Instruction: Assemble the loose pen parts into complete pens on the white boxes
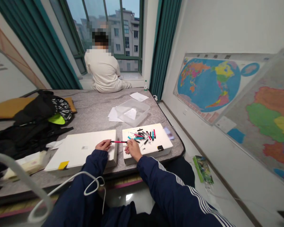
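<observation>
A red and black pen (118, 142) lies level between my two hands, across the gap between two white boxes. My left hand (103, 145) pinches its left end above the edge of the left box (85, 138). At the other end, my right hand (133, 149) has its fingers closed on the black part, over the near left corner of the right box (162, 134). Loose pen parts (144, 135) in black, red, blue and white lie in a heap on that box, just beyond my right hand.
Behind the boxes stands a clear plastic tub (132, 112) beside white papers (113, 115). A person (103, 69) sits by the window, facing away. Dark clothes (33, 116) lie at left. A white cable (68, 181) crosses before my left sleeve. A small bottle (145, 85) stands at the far edge.
</observation>
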`<state>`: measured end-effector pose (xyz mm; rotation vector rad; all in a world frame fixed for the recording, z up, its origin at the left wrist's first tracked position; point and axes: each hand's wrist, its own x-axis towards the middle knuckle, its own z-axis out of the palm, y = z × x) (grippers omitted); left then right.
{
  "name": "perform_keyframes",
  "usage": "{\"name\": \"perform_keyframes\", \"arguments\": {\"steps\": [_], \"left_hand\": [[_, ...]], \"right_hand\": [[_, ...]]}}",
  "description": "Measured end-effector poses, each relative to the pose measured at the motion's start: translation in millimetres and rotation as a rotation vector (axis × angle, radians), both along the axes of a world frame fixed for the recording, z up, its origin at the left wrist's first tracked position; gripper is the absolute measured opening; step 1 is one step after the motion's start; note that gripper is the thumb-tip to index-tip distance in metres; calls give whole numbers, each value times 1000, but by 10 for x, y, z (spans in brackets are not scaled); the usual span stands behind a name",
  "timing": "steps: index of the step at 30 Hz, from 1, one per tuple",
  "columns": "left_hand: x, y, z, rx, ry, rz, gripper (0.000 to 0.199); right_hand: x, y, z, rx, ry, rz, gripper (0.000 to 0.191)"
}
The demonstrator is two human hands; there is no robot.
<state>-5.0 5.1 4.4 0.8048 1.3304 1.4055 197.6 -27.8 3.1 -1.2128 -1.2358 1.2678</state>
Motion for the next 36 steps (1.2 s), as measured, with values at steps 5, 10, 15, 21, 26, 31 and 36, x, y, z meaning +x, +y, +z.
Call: {"name": "perform_keyframes", "arguments": {"steps": [5,10,15,21,26,31,36], "left_hand": [[20,-28,15,19,7,-30,59],[67,-84,78,73,-42,5,53],[86,-119,124,72,-42,-25,52],[85,-124,153,69,-25,-36,54],[70,-97,111,75,-50,-29,53],[31,-56,40,70,-86,-24,53],[-12,-9,-12,41,-111,-32,55]], "right_hand": [[17,14,-39,-20,-16,22,46],[18,16,-21,5,-20,10,40],[26,11,-34,31,-29,31,31],[17,-7,-7,39,-79,-35,45],[23,-12,33,3,-14,-3,40],[39,-4,27,21,22,32,24],[49,-4,39,40,25,21,20]]}}
